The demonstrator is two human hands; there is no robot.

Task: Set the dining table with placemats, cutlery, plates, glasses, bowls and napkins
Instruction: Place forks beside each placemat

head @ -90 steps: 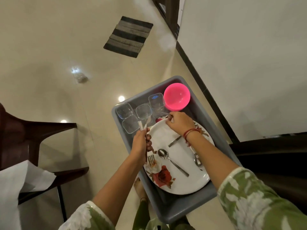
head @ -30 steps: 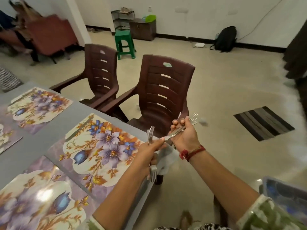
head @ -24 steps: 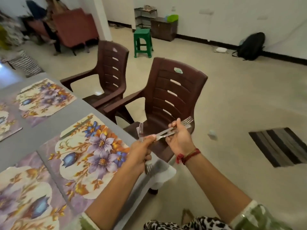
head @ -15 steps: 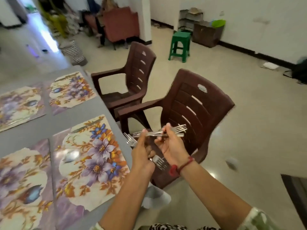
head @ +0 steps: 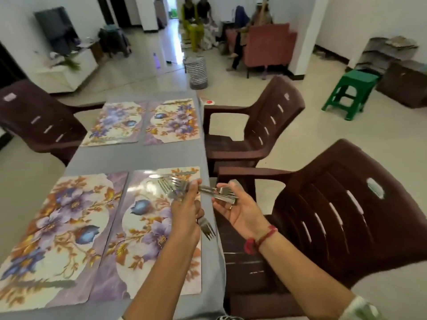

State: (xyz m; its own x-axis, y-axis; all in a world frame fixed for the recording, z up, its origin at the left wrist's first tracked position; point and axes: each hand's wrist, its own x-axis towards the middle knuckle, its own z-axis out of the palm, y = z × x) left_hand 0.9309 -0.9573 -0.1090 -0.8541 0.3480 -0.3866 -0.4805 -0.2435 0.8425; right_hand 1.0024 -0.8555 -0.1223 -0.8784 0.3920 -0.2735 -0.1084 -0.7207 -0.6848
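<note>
Shifted over the placemat (head: pixel 147 229), left grip (head: pixel 184 212) clutches forks (head: pixel 173 187), right grip (head: pixel 239 212) more (count blurred).

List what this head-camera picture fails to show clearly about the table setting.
- Head view, forks: their count, blurred and overlapping in the left hand.
- Head view, cutlery in the right hand: kinds unclear, blurred and bunched.
- Head view, placemat below the left hand: bottom edge partly behind the forearm.

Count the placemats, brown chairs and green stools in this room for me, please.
Placemats: 4
Brown chairs: 3
Green stools: 1
Total: 8
</note>
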